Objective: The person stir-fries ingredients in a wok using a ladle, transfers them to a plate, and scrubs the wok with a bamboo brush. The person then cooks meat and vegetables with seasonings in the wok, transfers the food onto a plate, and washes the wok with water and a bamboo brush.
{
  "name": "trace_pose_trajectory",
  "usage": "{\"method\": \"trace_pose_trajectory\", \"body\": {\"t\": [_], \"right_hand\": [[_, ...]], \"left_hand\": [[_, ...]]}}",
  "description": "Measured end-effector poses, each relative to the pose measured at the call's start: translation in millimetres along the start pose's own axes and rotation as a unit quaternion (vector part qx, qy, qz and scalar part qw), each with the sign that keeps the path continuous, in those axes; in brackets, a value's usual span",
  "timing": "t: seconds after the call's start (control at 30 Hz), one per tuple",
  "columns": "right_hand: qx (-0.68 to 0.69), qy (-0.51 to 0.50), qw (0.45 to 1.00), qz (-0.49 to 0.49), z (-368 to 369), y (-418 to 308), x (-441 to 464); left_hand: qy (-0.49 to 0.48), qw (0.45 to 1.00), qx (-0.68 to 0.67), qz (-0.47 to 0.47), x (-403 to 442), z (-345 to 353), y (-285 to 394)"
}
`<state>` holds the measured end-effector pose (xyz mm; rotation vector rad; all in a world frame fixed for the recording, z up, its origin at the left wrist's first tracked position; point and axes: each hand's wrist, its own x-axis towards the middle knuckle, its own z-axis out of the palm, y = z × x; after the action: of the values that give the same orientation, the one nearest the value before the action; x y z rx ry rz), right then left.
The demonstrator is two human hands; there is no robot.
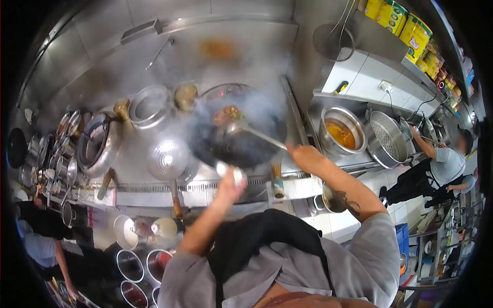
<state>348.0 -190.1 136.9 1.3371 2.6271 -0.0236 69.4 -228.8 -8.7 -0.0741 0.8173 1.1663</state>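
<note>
A dark wok (257, 156) sits on the range in front of me, with steam or smoke drifting over it. Reddish-brown food (228, 115) shows toward its far side; its kind is hard to make out. My right hand (308, 158) grips the long handle of a metal ladle (263, 137), whose bowl is inside the wok by the food. At the wok's near rim, my left hand (232, 189) is closed around a white cloth (223, 168). The cloth and hand are blurred, and the rim beneath them is partly hidden.
Left of the wok lies a perforated strainer (168, 155); a metal pot (150, 107) stands behind it. A bamboo brush (277, 182) stands at the front edge. On the right are a pot of orange liquid (343, 134) and a colander pot (387, 139). Other people stand at both sides.
</note>
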Motion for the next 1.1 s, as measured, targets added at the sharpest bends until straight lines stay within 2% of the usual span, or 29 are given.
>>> {"method": "trace_pose_trajectory", "body": {"t": [0.07, 0.1, 0.2, 0.3, 0.4, 0.47, 0.5, 0.57, 0.63, 0.7, 0.73, 0.77, 0.8, 0.9, 0.93, 0.97, 1.03, 1.1], "right_hand": [[0.009, 0.021, 1.000, 0.006, 7.0, -6.6, -4.2], [0.011, 0.038, 0.999, 0.010, 9.0, -7.1, -3.2], [0.078, 0.090, 0.992, 0.045, 24.3, -4.8, -5.6], [0.157, 0.168, 0.967, 0.110, 25.0, -10.1, -3.2], [0.234, 0.238, 0.928, 0.166, 21.0, -18.0, 8.4], [0.282, 0.257, 0.901, 0.207, 34.9, -19.7, 19.5], [0.369, 0.223, 0.876, 0.215, 29.7, -35.7, 19.0], [0.533, 0.142, 0.802, 0.230, 13.7, -79.0, 18.2], [0.728, 0.051, 0.658, 0.184, 23.6, -102.0, 17.5], [0.873, -0.029, 0.462, 0.156, 24.6, -113.7, 13.2], [0.922, -0.063, 0.350, 0.153, 14.4, -116.2, 5.7], [0.957, -0.098, 0.230, 0.148, 11.2, -117.1, 0.7], [0.980, -0.136, 0.096, 0.104, 17.0, -115.0, 1.2], [0.984, -0.159, 0.021, 0.082, 25.5, -114.1, -2.1], [0.988, -0.142, 0.022, 0.060, 26.1, -113.5, -6.8], [0.990, -0.142, -0.002, 0.025, 23.9, -110.4, -11.9], [0.994, -0.113, -0.003, 0.005, 4.7, -107.9, -28.9], [0.991, -0.085, 0.090, 0.046, -12.0, -102.8, -41.0]], "left_hand": [[-0.065, 0.985, 0.119, 0.105, 34.6, 4.0, 34.5], [-0.042, 0.999, -0.019, -0.008, 19.1, 27.0, 52.1], [-0.059, 0.998, -0.011, -0.009, 9.9, 33.5, 53.4], [-0.115, 0.992, 0.029, 0.039, -5.0, 45.4, 64.7], [-0.004, 0.981, 0.155, 0.119, -33.1, 50.5, 51.3], [-0.028, 0.962, 0.225, 0.154, -33.4, 35.7, 33.8], [-0.050, 0.950, 0.259, 0.167, -38.1, 30.9, 29.5], [-0.039, 0.958, 0.244, 0.146, -43.7, 43.9, 38.3], [-0.024, 0.969, 0.224, 0.096, -34.8, 46.3, 58.2], [-0.072, 0.980, 0.182, 0.046, -34.3, 35.5, 70.8], [-0.097, 0.982, 0.158, 0.022, -36.4, 31.6, 74.8], [-0.079, 0.988, 0.132, 0.013, -40.9, 25.8, 73.2], [-0.063, 0.992, 0.107, 0.004, -48.9, 24.0, 69.8], [-0.050, 0.996, 0.066, -0.028, -54.9, 16.5, 67.4], [-0.053, 0.997, 0.050, -0.037, -57.6, 16.2, 67.9], [-0.055, 0.997, 0.032, -0.045, -60.9, 14.6, 69.7], [-0.068, 0.996, 0.028, -0.050, -63.2, 12.8, 76.1], [-0.081, 0.995, 0.037, -0.045, -58.1, 3.0, 79.8]]}}
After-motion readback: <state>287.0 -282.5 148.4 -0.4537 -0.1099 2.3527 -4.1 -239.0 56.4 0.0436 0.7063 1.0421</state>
